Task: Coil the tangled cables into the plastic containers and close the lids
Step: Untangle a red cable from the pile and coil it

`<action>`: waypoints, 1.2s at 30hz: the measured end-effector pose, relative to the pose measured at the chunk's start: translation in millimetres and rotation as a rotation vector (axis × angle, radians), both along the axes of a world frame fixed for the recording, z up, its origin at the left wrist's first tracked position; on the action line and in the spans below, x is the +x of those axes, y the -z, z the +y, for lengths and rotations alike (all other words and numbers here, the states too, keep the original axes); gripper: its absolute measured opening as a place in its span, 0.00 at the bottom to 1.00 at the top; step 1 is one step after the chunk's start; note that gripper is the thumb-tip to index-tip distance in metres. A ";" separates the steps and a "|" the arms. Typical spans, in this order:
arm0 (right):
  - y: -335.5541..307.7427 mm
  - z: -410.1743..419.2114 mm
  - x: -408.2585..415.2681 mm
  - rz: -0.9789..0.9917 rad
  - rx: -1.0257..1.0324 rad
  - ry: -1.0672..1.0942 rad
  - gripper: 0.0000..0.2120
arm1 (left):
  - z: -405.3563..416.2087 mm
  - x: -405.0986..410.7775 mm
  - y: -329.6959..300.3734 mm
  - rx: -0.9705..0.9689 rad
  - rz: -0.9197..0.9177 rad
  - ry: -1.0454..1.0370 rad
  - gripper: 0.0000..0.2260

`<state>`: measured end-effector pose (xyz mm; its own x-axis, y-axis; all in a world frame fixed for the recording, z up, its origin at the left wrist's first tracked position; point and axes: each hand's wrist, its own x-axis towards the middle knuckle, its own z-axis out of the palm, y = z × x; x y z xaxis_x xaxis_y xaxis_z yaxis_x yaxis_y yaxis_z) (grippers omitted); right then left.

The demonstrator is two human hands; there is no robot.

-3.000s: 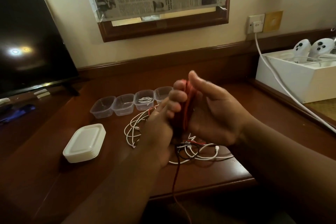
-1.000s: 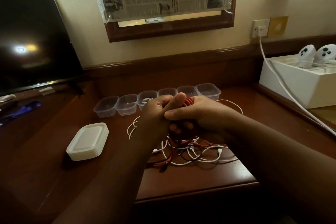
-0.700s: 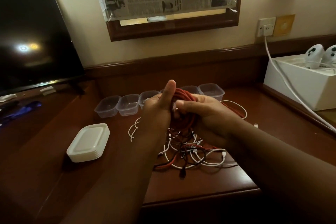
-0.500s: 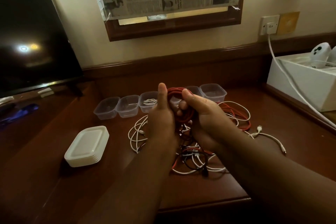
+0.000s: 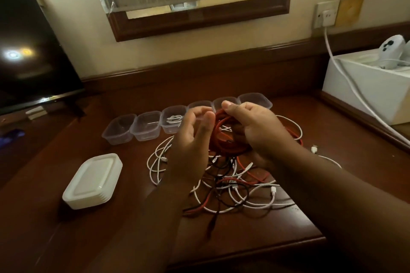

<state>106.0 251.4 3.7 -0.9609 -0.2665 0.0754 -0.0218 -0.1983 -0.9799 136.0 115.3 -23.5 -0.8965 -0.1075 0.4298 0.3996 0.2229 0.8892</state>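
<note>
While my right hand (image 5: 255,131) gripped the red coil (image 5: 224,139) above the desk (image 5: 111,217), my left hand (image 5: 193,137) was beside it with the fingers loose and holding nothing. I judged that the task was only at its beginning. Six tubs (image 5: 146,125) stood in a row at the back, and only one tub (image 5: 174,118) had a white cable inside it; the others looked empty, though two were partly hidden behind my hands. No tub had a lid on; the lids (image 5: 93,182) lay in one stack on the left, well apart from the row. Under my hands the tangle (image 5: 233,184) of white, black and red cables was not yet sorted, so most of the work was left.

The desk was of dark wood. A dark screen (image 5: 28,51) stood at the left, a frame (image 5: 199,20) covered with newspaper hung on the wall, and a white box (image 5: 366,91) stood at the right, with a thick white lead (image 5: 346,82) running from a socket (image 5: 326,14) across it.
</note>
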 end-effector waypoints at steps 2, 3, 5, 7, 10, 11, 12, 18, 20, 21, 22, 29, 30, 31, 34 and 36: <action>0.3 2.3 2.3 -0.010 0.012 -0.055 0.12 | -5.6 3.5 -5.2 -0.071 -0.023 0.131 0.13; 0.4 2.9 3.1 -0.019 0.010 -0.070 0.12 | -6.5 4.9 -6.5 -0.113 -0.027 0.171 0.12; -1.4 4.9 6.1 -0.036 0.008 -0.096 0.12 | -6.0 7.3 -6.0 -0.168 -0.011 0.175 0.12; -3.9 5.6 8.4 -0.046 0.013 -0.132 0.13 | -2.8 10.2 -3.6 -0.195 0.025 0.122 0.12; -6.3 5.0 13.3 -0.046 0.029 -0.177 0.15 | 0.8 13.1 1.2 -0.278 0.115 -0.015 0.11; -6.5 4.5 15.7 -0.043 0.022 -0.186 0.15 | 1.5 13.9 3.0 -0.304 0.143 -0.052 0.12; -6.7 4.1 19.0 -0.038 0.014 -0.189 0.15 | 1.9 15.3 4.5 -0.318 0.163 -0.080 0.14; -9.5 2.1 43.3 0.042 -0.090 -0.062 0.28 | 10.1 31.1 -5.9 -0.343 0.252 -0.201 0.14; -12.7 0.3 53.3 0.031 -0.212 -0.066 0.27 | 12.1 36.8 -11.4 -0.257 0.240 -0.238 0.12; -14.2 -1.0 57.7 0.029 -0.251 -0.069 0.26 | 12.8 39.6 -13.8 -0.211 0.231 -0.243 0.11; -16.1 -2.5 61.8 0.028 -0.270 -0.067 0.24 | 13.6 43.1 -16.5 -0.183 0.230 -0.243 0.10; -28.7 -3.1 82.6 0.010 -0.426 -0.058 0.11 | 23.4 57.5 -19.7 -0.115 0.255 -0.216 0.20; -29.0 -4.0 84.6 0.023 -0.441 -0.048 0.12 | 23.8 58.5 -19.5 -0.127 0.268 -0.227 0.20; -28.9 -5.1 85.9 0.038 -0.444 -0.038 0.13 | 23.8 59.5 -19.6 -0.140 0.286 -0.239 0.20; -28.7 -7.1 86.7 0.070 -0.346 -0.034 0.12 | 21.0 60.9 -21.1 -0.185 0.375 -0.285 0.18; -31.6 -5.9 84.0 0.060 -0.222 -0.058 0.11 | 16.6 58.9 -21.9 -0.258 0.439 -0.338 0.17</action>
